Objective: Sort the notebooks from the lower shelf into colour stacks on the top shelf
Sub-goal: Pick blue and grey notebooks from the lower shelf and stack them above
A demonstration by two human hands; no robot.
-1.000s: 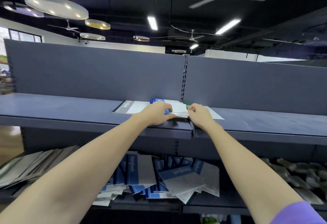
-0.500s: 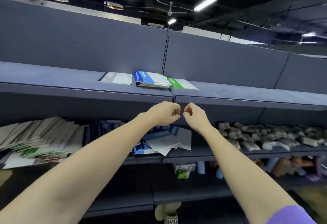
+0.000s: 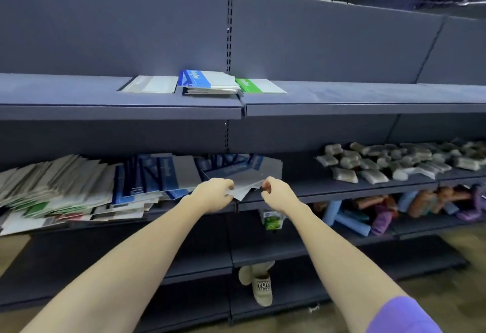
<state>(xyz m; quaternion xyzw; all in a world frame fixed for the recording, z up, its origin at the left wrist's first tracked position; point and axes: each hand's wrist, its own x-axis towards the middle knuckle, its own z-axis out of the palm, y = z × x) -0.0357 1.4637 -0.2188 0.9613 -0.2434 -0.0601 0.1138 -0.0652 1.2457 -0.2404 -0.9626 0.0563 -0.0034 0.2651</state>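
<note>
A beige shoe (image 3: 259, 284), lying on the bottom shelf (image 3: 289, 296) near its left end, is showing the letters "YOY" in white on a dark patch, with a smaller line under it that is too blurred to read. White script is running along the blue band of the top notebook (image 3: 207, 81) on the top shelf (image 3: 342, 96), but it is smeared and cannot be made out.
</note>
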